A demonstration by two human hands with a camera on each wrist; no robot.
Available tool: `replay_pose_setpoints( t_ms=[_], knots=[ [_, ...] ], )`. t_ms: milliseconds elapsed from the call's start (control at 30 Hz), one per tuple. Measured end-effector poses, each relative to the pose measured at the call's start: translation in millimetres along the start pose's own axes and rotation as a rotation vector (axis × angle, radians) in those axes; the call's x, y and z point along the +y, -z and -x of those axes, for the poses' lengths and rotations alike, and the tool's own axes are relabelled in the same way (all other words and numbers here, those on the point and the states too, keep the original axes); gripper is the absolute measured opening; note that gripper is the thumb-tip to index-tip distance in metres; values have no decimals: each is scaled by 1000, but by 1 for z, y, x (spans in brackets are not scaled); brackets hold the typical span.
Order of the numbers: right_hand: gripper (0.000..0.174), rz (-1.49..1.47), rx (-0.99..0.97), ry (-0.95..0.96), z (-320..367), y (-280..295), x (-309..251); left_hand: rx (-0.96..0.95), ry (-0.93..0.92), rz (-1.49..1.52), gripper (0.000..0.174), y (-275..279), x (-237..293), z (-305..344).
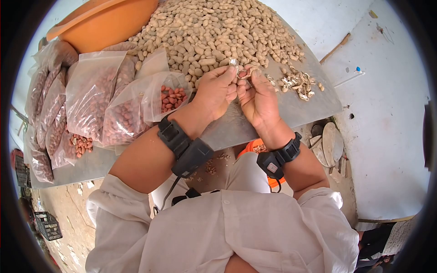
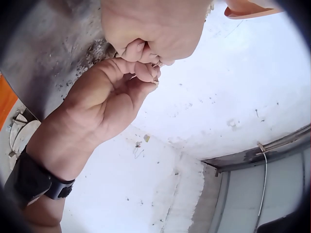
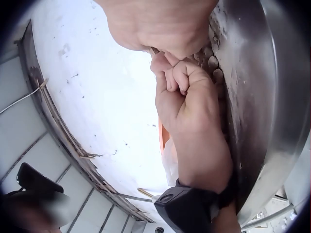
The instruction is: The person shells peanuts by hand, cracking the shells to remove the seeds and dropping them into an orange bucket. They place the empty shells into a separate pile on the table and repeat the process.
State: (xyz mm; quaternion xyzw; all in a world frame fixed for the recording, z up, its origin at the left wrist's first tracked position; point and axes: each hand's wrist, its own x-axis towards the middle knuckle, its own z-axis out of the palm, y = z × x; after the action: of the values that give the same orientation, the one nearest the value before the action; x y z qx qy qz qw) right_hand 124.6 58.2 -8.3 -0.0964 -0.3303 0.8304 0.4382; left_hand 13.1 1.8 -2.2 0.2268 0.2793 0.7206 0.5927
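Note:
Fingertips to fingertips, my two hands meet over the near side of the metal table (image 1: 291,109). Between them is a cracked peanut (image 1: 242,74), its reddish kernel showing in the pale shell. My left hand (image 1: 215,92) pinches one side of it, with a whitish bit of shell (image 1: 232,62) by the thumb. The other side is pinched by my right hand (image 1: 261,101). In the left wrist view the right hand (image 2: 104,94) has curled fingers, and the knuckles hide the peanut. The left hand (image 3: 192,97) looks likewise curled in the right wrist view.
A big heap of unshelled peanuts (image 1: 214,27) lies beyond the hands. Empty shells (image 1: 298,84) are piled at right. Clear bags of red kernels (image 1: 91,91) and an orange basin (image 1: 104,22) stand at left. Below the table edge is an orange bucket (image 1: 274,182).

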Motion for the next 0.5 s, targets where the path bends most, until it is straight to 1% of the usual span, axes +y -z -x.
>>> replay_pose_setpoints(
  t_ms=[33, 133, 233, 333, 433, 500],
  knots=[
    [19, 18, -16, 8, 0, 0, 0, -4, 6, 11, 16, 0, 0, 0],
    [20, 216, -35, 88, -2, -3, -3, -25, 42, 54, 18, 2, 1, -1],
    [21, 509, -93, 212, -4, -1, -8, -49, 112, 118, 20, 7, -1, -5],
    [21, 1023, -231, 478, -2, -8, -18, -38, 155, 189, 22, 8, -1, -6],
    [24, 1642, -537, 982, -5, -15, -30, -34, 182, 280, 26, 8, -1, -5],
    [27, 1608, -543, 957, -6, -17, -30, -56, 204, 325, 27, 10, 0, -6]
  ],
)
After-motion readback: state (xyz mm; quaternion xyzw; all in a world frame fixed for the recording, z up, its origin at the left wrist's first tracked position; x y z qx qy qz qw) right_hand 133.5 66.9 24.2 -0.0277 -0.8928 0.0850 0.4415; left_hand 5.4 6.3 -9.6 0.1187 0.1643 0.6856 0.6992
